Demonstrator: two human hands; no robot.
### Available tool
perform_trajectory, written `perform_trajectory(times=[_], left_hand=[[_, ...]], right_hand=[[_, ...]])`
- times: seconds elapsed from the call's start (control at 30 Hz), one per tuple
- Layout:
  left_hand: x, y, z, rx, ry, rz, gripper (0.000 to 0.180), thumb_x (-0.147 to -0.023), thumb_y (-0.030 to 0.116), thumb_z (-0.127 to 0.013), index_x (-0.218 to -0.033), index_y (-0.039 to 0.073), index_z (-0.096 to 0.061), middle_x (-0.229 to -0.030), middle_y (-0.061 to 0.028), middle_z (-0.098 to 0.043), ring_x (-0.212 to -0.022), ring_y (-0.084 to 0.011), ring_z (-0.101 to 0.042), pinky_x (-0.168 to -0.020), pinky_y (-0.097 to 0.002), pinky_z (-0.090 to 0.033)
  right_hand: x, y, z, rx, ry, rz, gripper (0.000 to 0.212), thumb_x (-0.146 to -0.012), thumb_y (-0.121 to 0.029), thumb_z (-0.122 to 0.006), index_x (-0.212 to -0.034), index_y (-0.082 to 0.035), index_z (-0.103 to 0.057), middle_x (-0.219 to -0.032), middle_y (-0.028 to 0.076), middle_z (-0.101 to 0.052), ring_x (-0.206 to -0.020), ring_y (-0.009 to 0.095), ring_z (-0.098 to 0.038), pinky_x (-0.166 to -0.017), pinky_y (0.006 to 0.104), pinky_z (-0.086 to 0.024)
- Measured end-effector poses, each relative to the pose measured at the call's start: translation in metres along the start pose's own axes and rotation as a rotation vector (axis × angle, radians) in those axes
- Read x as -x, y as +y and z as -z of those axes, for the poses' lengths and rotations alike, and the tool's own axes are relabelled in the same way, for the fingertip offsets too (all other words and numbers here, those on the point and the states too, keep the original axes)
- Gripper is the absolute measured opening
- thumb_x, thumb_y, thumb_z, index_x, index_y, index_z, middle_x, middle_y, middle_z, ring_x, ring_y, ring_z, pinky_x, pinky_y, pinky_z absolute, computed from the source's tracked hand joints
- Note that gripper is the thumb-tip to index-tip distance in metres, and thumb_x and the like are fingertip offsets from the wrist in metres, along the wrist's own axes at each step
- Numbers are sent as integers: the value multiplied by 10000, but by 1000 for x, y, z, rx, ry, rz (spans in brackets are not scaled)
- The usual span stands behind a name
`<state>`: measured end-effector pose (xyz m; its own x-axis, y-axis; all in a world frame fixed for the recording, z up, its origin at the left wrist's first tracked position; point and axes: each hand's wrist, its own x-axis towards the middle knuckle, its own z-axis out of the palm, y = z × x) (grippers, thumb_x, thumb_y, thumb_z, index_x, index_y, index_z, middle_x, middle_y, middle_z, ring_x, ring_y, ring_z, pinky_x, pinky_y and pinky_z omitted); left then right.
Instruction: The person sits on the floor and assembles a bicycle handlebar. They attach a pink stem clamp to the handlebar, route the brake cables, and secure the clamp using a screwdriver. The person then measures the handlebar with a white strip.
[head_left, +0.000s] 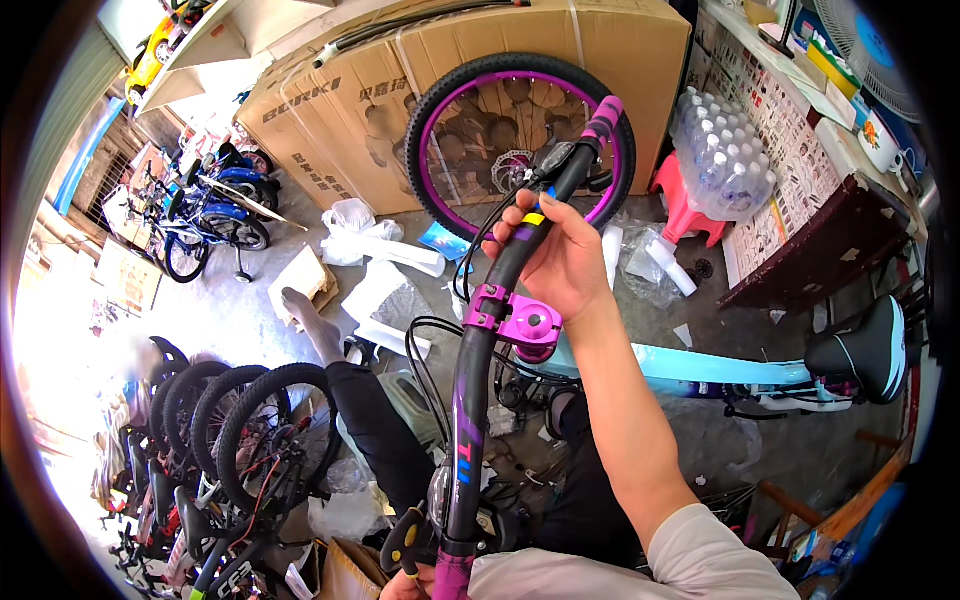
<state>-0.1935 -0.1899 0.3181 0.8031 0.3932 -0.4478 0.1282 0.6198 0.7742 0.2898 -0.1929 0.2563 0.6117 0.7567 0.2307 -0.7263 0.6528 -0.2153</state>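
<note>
A black bicycle handlebar (470, 400) with magenta and purple markings runs from the lower middle up to the right. My right hand (560, 250) is closed around its far part, beside a yellow band and a blue band. A magenta stem clamp (515, 322) holds the bar just nearer than that hand. At the lower edge my left hand (408, 583), partly cut off, is closed on black-and-yellow scissors (405, 545), beside the near magenta grip (453, 575). Black cables (420, 350) loop off the bar. The light-blue frame (710, 368) stretches right to a black saddle (860, 350).
A magenta-rimmed wheel (425, 150) stands before a large cardboard box (310, 150). Several bicycles (225, 430) crowd the left, with small blue ones (215, 205) behind. Bottled-water packs (720, 160) sit on a red stool (685, 205). Plastic wrap (385, 290) litters the floor.
</note>
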Motion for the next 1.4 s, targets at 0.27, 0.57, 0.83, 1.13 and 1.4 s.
perform_trajectory(times=[0.27, 0.57, 0.83, 1.13, 1.4], left_hand=[[-3, 17, -3, 147, -66, 80, 743, -771, 277, -909, -1332, -24, -526, -1016, -181, -685, -669, -288, -675, -546, -349, -542], [-3, 36, -1, 257, -67, 143, 781, -771, 278, -861, -1334, -98, -472, -792, -238, -674, -573, -300, -681, -502, -360, -559], [-19, 44, 32, 135, -28, 16, 657, -846, 285, -816, -1328, -63, -539, -895, -171, -709, -626, -269, -691, -540, -345, -555], [-129, 79, 36, -493, 428, -594, 443, -1100, 233, -500, -1452, -32, -456, -537, 37, -403, -410, -31, -306, -402, -216, -208], [-195, 109, 11, -331, 245, -786, 373, -1105, 230, -515, -1385, -16, -508, -751, -7, -518, -471, -25, -362, -414, -181, -267]], right_hand=[[-14, 10, -14, -99, -20, -112, 255, -975, -337, -651, -841, -124, -609, -708, -4, -524, -694, 175, -562, -733, 410, -508], [-19, 9, -42, 163, 325, -152, 293, -959, -301, -661, -798, -164, -458, -648, -30, -434, -581, 133, -468, -607, 365, -450], [-17, 7, -44, 219, 386, -137, 290, -957, -305, -668, -818, -159, -460, -652, -27, -442, -572, 134, -469, -604, 370, -454], [-18, 6, -41, 287, 361, -119, 291, -965, -319, -668, -840, -153, -464, -667, -24, -451, -586, 138, -488, -623, 378, -476], [-22, 4, -39, 342, 394, -137, 277, -946, -305, -681, -849, -146, -476, -683, -19, -459, -592, 142, -484, -630, 390, -475]])
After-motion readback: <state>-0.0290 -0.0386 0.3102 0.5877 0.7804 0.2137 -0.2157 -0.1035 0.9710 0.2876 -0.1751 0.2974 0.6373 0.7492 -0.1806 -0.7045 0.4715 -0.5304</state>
